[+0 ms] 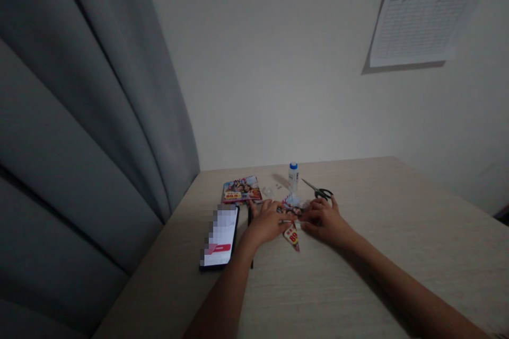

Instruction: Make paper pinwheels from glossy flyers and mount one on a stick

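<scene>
Between my hands a piece of colourful printed paper (291,212) lies on the table, its folded lower tip (293,235) showing a yellow and red price print. My left hand (269,221) rests at the paper's left side, fingers spread and the thumb reaching onto it. At the right side, my right hand (324,221) has its fingers bent together on the paper's edge. The exact grip is partly hidden by the fingers. Scissors (321,191) with black handles lie just beyond my right hand. Behind the paper stands a white glue bottle (293,177) with a blue cap.
A stack of printed leaflets (242,189) lies at the back left. Left of my left arm is a phone (219,238) with a lit screen, and a thin dark stick (251,262) beside it. A grey curtain (99,116) borders the table (382,196); a wall stands behind.
</scene>
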Tool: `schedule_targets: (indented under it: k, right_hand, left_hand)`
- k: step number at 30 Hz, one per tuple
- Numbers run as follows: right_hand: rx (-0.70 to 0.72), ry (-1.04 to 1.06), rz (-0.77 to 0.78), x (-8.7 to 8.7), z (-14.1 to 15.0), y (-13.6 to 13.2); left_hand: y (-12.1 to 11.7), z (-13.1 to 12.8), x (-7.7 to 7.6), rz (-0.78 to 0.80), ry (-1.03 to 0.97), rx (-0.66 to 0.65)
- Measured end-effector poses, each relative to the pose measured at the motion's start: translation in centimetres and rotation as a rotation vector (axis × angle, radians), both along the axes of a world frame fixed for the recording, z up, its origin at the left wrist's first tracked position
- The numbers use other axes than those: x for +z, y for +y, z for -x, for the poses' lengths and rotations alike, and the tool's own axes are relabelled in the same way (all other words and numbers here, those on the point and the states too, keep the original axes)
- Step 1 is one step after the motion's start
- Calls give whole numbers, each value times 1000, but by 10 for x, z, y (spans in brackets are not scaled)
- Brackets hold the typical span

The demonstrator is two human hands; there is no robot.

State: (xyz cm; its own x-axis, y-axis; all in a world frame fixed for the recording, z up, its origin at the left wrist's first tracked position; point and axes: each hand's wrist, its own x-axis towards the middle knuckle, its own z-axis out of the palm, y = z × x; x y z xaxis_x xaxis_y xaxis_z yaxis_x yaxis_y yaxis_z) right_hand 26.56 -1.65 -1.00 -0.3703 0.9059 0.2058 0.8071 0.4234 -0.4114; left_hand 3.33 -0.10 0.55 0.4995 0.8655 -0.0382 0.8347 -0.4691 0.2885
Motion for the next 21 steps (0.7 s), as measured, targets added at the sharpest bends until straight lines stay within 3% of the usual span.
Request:
schedule_targets:
  k: [21]
  right_hand:
    - [-3,5,13,1,1,-1]
  left_hand:
    - [2,0,-2,13,-23,19]
